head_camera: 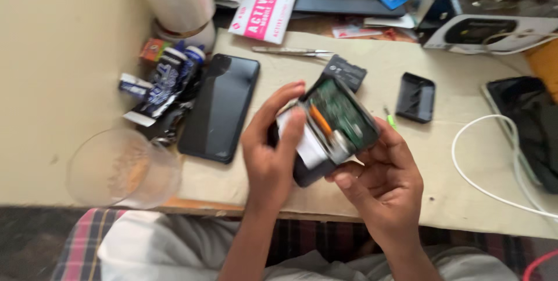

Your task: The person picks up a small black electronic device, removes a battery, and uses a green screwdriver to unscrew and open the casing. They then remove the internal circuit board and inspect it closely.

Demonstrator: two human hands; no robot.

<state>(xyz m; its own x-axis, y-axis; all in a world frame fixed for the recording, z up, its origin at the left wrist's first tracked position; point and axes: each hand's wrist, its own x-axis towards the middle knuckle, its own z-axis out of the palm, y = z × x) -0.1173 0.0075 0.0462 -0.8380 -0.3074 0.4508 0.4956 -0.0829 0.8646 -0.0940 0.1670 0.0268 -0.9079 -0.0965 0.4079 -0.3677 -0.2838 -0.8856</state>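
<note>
**A:** Starting at the far left, a clear plastic cup [119, 169] sits at the desk's edge, then crumpled wrappers [160, 80], then a black phone [221, 106] lying flat on the cardboard sheet [453, 199].

**B:** And now the hands, held up over that sheet near the front edge. Left hand [270, 153] is wrapped on the opened device [328, 133], fingers curled over its near end, pressing a white strip there.

**A:** Right hand [386, 185] cradles it from underneath, fingers closed on the lower edge. So both are clamped on the same thing.

**B:** Cover's off, green circuit board showing. I'd call it light and rigid, but delicate inside; best held by the casing's outer edges, off the board. An orange part crosses it; I can't tell what.

**A:** Behind it, a small black module [347, 72] and metal tweezers [290, 51]. Further right, a black cover piece [416, 97], then a white cable [482, 182] looping off.
</note>
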